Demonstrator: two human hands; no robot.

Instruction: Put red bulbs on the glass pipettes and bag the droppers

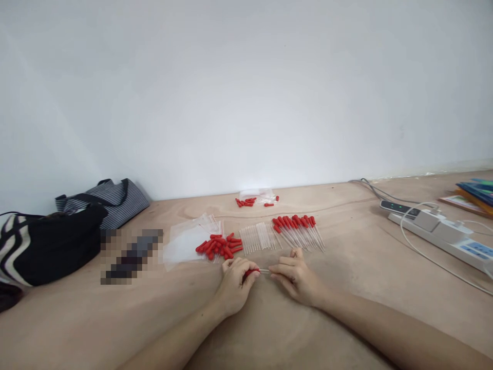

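My left hand (234, 285) is closed round a red rubber dropper bulb (247, 274). Opposite it, my right hand (296, 280) pinches a thin clear dropper tube (264, 271), which spans the short gap between my fingers. Whether the tube sits inside the bulb is hidden by my left fingers. Just beyond my left hand lies a heap of loose red bulbs (219, 246), partly on clear zip bags (185, 242). A row of bare clear tubes (256, 238) lies in the middle. To its right are several droppers with red bulbs fitted (300, 230), side by side.
Near the wall are more red bulbs (246, 202) and a clear bag (257, 195). A white power strip (449, 231) with cables lies at the right, with colourful booklets (477, 195) beyond. On the left are a striped bag (115, 200), a black cloth item (57, 246) and a blurred dark object (133, 256).
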